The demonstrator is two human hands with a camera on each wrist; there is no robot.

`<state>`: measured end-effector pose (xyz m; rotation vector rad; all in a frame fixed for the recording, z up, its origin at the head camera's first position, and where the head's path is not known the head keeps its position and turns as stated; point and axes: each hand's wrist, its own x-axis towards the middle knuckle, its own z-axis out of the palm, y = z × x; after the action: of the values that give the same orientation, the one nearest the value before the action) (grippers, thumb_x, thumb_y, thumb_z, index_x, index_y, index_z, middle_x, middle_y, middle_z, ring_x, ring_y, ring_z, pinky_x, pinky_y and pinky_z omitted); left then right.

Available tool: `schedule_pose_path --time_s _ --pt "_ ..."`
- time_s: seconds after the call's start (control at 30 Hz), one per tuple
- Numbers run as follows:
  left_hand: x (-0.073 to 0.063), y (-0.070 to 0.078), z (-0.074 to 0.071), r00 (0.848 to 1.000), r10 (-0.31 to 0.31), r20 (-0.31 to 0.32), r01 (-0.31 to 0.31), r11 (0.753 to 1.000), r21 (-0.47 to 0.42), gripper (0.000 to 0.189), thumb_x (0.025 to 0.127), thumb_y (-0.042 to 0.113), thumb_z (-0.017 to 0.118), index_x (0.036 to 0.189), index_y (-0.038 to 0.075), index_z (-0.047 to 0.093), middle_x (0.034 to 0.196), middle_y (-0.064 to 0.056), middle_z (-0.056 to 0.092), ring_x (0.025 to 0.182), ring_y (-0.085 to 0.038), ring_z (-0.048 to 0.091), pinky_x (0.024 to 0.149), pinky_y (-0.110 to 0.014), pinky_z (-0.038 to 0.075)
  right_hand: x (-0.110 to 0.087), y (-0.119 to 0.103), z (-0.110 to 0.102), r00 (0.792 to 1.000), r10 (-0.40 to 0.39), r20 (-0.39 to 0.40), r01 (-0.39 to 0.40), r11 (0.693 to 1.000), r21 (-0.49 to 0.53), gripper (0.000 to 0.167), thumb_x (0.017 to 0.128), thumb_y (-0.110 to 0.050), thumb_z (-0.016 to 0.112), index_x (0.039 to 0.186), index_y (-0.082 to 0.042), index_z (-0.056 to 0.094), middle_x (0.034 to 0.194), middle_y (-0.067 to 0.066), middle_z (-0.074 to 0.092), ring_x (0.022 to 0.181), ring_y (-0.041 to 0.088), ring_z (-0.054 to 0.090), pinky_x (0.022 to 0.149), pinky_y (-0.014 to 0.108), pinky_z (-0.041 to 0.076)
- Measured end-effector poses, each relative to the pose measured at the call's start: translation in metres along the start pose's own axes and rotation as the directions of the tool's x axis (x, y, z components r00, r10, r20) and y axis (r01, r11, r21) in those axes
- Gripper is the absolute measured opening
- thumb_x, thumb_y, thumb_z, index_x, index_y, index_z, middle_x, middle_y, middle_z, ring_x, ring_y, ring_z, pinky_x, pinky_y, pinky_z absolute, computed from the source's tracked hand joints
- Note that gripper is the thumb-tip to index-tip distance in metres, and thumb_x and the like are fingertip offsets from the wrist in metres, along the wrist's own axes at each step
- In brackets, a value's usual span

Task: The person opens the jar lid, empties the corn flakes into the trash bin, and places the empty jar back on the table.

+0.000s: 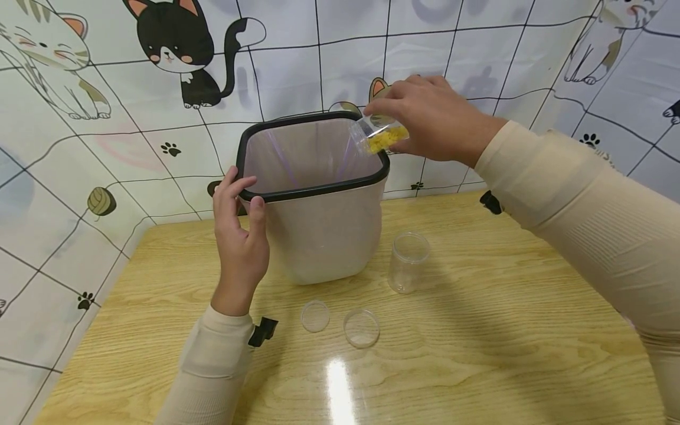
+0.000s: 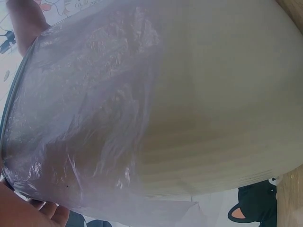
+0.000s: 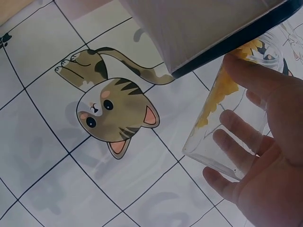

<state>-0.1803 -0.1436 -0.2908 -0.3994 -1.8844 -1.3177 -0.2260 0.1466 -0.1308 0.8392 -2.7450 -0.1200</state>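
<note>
My right hand [image 1: 427, 121] grips a small clear plastic jar [image 3: 194, 144] tipped on its side, mouth toward the bin. Yellow pieces [image 1: 386, 139] lie along the jar's lower side and reach its mouth. Below the mouth is the right back part of the black rim of a pale trash bin [image 1: 329, 236], lined with a thin translucent bag [image 2: 90, 94]. At the bin's left front corner, my left hand [image 1: 241, 248] holds the rim, thumb in front and fingers at the side and over the edge.
Right of the bin, a second clear jar [image 1: 408, 265] stands upright without a lid. Two round clear lids [image 1: 316, 316] lie on the wooden table [image 1: 478, 354] in front of the bin. A cat-print sheet [image 1: 297, 65] covers the wall close behind.
</note>
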Motion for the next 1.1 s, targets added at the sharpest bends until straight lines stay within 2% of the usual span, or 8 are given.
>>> schedule_pose_path --time_s 0.23,0.5,1.1 --pt "-0.0002 0.0006 -0.0002 1.000 -0.002 0.000 0.002 1.000 -0.001 0.057 0.100 0.054 0.049 0.130 0.007 0.058 0.155 -0.006 0.040 0.143 -0.017 0.038 0.098 -0.035 0.034 0.0013 -0.0005 -0.0002 1.000 -0.015 0.002 0.015 0.999 -0.037 0.069 0.083 -0.018 0.081 0.146 -0.018 0.051 0.144 0.017 0.053 0.134 0.042 0.043 0.115 0.064 0.024" --pt "0.0001 0.0012 0.0000 1.000 0.000 0.002 0.000 1.000 0.001 0.057 0.100 0.054 0.049 0.130 0.007 0.058 0.155 -0.006 0.040 0.142 -0.016 0.038 0.097 -0.030 0.033 0.0015 -0.0005 -0.0009 0.999 -0.037 -0.004 0.037 0.998 -0.059 0.068 0.082 -0.015 0.082 0.144 -0.017 0.052 0.139 0.018 0.055 0.130 0.042 0.046 0.114 0.064 0.025" --pt "0.0005 -0.0005 0.0002 1.000 0.007 -0.003 -0.007 1.000 0.009 0.060 0.099 0.058 0.047 0.130 0.007 0.058 0.156 -0.005 0.040 0.130 -0.021 0.046 0.094 -0.033 0.033 0.0030 -0.0025 -0.0027 0.999 -0.044 0.007 0.045 0.993 -0.111 0.069 0.082 -0.016 0.082 0.144 -0.020 0.051 0.141 0.016 0.055 0.132 0.041 0.044 0.113 0.064 0.026"
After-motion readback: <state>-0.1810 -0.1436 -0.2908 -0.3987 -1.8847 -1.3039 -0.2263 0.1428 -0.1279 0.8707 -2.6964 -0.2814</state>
